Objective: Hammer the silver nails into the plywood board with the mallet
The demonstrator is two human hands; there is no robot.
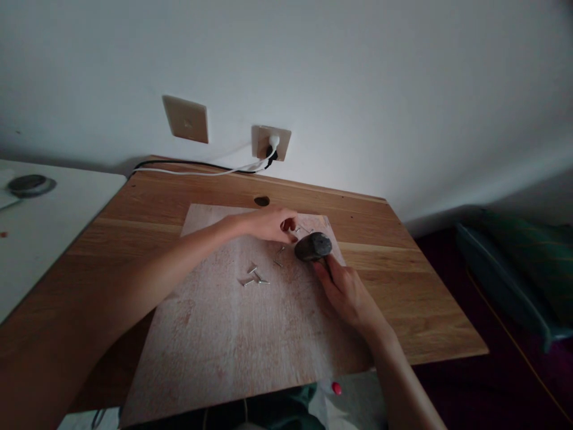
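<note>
My right hand (347, 292) is closed around the handle of a hammer (314, 246), whose thick dark head hangs low over the board. Just left of that head, my left hand (271, 223) reaches across with its thumb and fingers curled in a pinch. Whatever lies between those fingertips is too small to make out. Silver nails (259, 279) lie in a loose group on the pale wooden board (215, 334). A few more small nails (278, 263) are scattered near the left fingertips and behind the hammer head, which partly hides the spot.
The board lies on a brown wooden tabletop (403, 298) against the wall. White and black cables (201, 170) run from a wall socket (274, 143) along the back edge. A white surface (54, 221) adjoins at left; a dark cushion (505, 280) sits at right.
</note>
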